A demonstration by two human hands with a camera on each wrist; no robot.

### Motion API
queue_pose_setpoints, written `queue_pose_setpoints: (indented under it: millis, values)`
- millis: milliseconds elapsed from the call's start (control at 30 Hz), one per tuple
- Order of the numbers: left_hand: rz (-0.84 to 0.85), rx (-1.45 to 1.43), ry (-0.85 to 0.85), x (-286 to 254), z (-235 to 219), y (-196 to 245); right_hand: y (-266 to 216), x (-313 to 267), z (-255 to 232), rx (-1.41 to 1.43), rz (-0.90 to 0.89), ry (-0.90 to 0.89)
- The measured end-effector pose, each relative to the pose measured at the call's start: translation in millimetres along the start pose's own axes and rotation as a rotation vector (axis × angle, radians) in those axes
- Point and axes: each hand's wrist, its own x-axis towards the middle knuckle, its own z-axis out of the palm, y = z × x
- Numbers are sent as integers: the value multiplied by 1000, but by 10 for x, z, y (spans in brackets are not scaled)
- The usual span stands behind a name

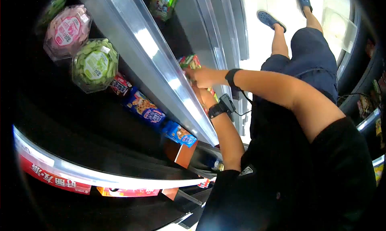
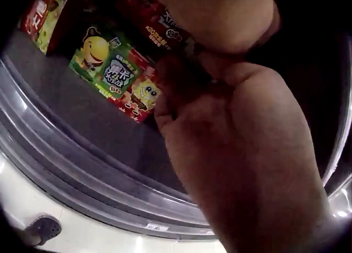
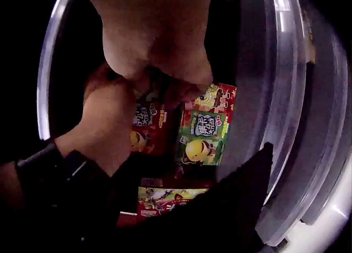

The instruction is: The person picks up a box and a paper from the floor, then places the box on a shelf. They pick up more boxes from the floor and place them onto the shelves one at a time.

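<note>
In the head view my right hand (image 1: 205,77) and left hand (image 1: 206,97) are close together inside a shelf bay, among colourful snack boxes. A green-and-red box (image 2: 113,71) with a yellow cartoon face and a yellow square figure lies by my left hand (image 2: 236,121); the thumb is right at its end. Behind it is a darker red box (image 2: 159,27), partly covered by my right hand (image 2: 220,16). The right wrist view has my right hand (image 3: 159,44) at the green-and-red box's (image 3: 206,126) end and my left hand (image 3: 107,118) beside the red box (image 3: 154,132). Most fingers are hidden in shadow, so I cannot tell their grip.
Another red-and-green box (image 2: 47,19) stands nearby. A shelf rail (image 1: 161,62) runs close beside the hands. On the neighbouring shelf are clear tubs of pink (image 1: 66,27) and green (image 1: 94,66) sweets and blue snack packs (image 1: 146,108). Pale floor (image 1: 257,42) lies beyond.
</note>
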Motion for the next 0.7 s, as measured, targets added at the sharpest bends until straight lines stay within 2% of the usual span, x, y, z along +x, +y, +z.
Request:
queue_pose_setpoints:
  millis: [67, 133, 200, 300, 433, 533, 567, 600, 633, 667, 700]
  values:
    - [-1, -17, 6, 65, 51, -21, 89, 70, 105, -107, -30, -3]
    - [9, -30, 8, 84, 99, -17, 346, 168, 363, -158, -155, 110]
    - [22, -32, 4, 91, 122, -25, 396, 180, 444, -168, -230, 223]
    - [39, -23, -14, 121, 163, -40, 460, 127, 392, -149, -215, 94]
    - [66, -6, -29, 143, 210, -44, 325, 72, 227, 39, -170, 58]
    - [135, 179, -87, 186, 212, -104, 278, 34, 146, 21, -182, -194]
    - [182, 311, -107, 187, 156, -93, 253, -118, -13, 214, -411, 53]
    - [179, 363, -110, 161, 201, -77, 272, -216, -178, 18, -120, -47]
    - [150, 349, -114, 172, 241, -124, 365, -294, -194, -72, -152, 227]
    - [-51, -92, -98, 145, 232, -71, 299, -401, -555, -116, 94, 57]
    - [-135, -702, 241, 125, -223, 77, 641, -477, -704, -158, 64, 154]
